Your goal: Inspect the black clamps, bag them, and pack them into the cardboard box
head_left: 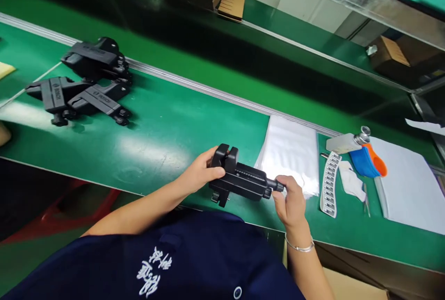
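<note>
Head view: the left hand (199, 174) grasps the clamp end of a black clamp bracket (246, 183) above the green workbench (163, 142), near its front edge; the right thumb and fingers (288, 181) pinch its end knob (279, 186). Best, I'd judge, to brace the body and turn only the knob (no sideways push). Most left fingers and the bracket's underside are hidden.

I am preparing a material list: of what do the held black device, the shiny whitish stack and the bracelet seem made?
Black device: probably moulded plastic, satin finish, judging by soft highlights; painted metal remains possible.
Shiny stack: likely thin, glossy plastic film, whitish with bright glare.
Bracelet: likely polished metal, silver-coloured with glints.
</note>
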### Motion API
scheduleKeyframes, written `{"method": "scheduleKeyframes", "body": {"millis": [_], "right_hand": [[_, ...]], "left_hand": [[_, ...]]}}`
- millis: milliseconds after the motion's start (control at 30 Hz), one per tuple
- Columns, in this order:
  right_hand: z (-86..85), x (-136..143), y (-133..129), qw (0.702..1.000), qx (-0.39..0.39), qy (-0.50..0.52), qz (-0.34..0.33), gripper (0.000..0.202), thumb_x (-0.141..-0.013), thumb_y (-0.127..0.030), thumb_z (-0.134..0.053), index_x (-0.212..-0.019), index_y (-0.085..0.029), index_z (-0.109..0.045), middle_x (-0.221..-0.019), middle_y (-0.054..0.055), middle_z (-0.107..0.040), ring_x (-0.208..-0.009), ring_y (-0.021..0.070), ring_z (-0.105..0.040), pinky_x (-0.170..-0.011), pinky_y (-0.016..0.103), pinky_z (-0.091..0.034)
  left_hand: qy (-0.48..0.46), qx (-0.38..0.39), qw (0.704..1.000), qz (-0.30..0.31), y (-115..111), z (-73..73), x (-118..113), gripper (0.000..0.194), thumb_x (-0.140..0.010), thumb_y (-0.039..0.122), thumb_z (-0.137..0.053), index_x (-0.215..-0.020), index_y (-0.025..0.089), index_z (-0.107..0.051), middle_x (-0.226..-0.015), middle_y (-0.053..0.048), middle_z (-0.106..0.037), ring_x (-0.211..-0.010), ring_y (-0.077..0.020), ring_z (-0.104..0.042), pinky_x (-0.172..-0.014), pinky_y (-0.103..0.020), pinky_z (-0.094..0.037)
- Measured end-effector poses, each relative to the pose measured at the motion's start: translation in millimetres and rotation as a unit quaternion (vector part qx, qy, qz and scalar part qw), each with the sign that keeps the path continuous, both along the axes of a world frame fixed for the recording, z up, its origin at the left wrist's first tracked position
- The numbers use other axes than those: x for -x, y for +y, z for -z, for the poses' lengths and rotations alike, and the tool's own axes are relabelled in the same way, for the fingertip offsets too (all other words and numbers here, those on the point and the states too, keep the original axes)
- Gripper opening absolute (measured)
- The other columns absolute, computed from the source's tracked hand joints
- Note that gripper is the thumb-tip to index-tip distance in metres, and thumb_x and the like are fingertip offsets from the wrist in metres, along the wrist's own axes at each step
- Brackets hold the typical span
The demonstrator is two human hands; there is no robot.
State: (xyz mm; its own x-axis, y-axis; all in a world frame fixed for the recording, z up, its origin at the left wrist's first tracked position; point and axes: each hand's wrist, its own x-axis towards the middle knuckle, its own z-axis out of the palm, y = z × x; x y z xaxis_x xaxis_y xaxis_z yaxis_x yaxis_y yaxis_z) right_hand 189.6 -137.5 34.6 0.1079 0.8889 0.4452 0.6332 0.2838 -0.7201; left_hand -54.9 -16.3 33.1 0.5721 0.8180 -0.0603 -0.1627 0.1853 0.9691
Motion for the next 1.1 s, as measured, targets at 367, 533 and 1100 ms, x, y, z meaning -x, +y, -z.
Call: {"method": "scheduleKeyframes", "body": {"millis": [367,533,1100], "right_hand": [[-3.4,4,6,0.98,0.164,0.113,0.024,0.031,-0.093,-0.046,-0.053,-0.114,-0.022,-0.055,-0.083,0.002,-0.062,-0.072,0.0175,-0.058,-0.067,0.031,-0.048],[-6.8,1,7,0.969,0.213,0.128,0.006,0.034,-0.101,-0.044,-0.035,-0.089,-0.021,-0.057,-0.066,-0.001,-0.055,-0.061,0.0153,-0.052,-0.059,0.028,-0.042],[-4.5,1,5,0.986,0.15,0.071,0.006,0.028,-0.095,-0.043,-0.049,-0.112,-0.022,-0.055,-0.09,0.005,-0.062,-0.08,0.02,-0.059,-0.073,0.033,-0.048]], "left_hand": [[0.083,-0.062,0.994,-0.042,-3,-5.8,4,0.056,-0.065,0.057,-0.075,-0.102,0.017,-0.063,-0.084,-0.003,-0.065,-0.075,-0.0189,-0.06,-0.065,-0.026,-0.046],[0.131,-0.106,0.985,-0.042,-5,-5.2,1,0.058,-0.057,0.051,-0.083,-0.101,0.019,-0.064,-0.089,-0.004,-0.067,-0.081,-0.0211,-0.06,-0.072,-0.029,-0.047],[0.059,-0.027,0.996,-0.057,-4,2.9,-5,0.055,-0.067,0.058,-0.076,-0.101,0.017,-0.066,-0.082,-0.003,-0.062,-0.073,-0.0167,-0.057,-0.064,-0.024,-0.045]]}}
